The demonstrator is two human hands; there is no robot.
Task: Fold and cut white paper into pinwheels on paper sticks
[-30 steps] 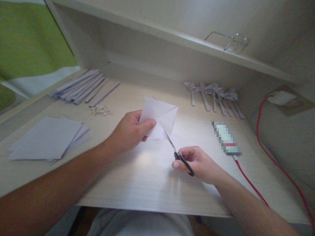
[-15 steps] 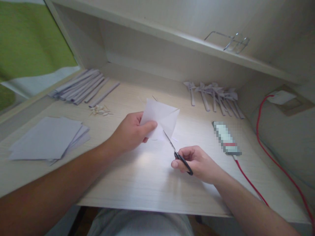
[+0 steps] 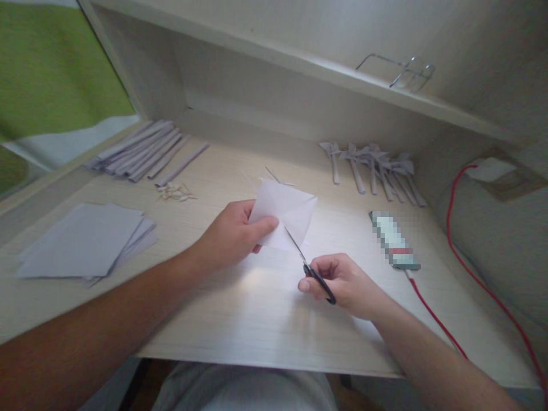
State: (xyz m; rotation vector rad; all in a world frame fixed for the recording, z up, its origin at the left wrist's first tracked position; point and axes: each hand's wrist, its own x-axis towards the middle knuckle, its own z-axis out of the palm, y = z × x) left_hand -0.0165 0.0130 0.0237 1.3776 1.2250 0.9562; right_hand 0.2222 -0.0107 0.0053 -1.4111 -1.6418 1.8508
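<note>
My left hand [image 3: 233, 234] pinches a white square of paper [image 3: 286, 212] above the middle of the desk, thumb on top. The paper shows diagonal creases. My right hand [image 3: 342, 282] is closed around the black handles of a pair of scissors [image 3: 306, 262]. The blades point up and left and reach into the paper's lower edge near its centre.
A stack of white paper sheets [image 3: 85, 240] lies at the left. Rolled paper sticks [image 3: 141, 151] and small pale bits [image 3: 174, 192] lie at the back left. Finished paper pinwheels [image 3: 372, 165] lie at the back right. A phone [image 3: 394, 240] on a red cable [image 3: 471, 274] is to the right.
The paper has tilted flatter and shifted slightly right in my left hand. The scissors' blades have gone a little further into it. My right hand has barely moved.
</note>
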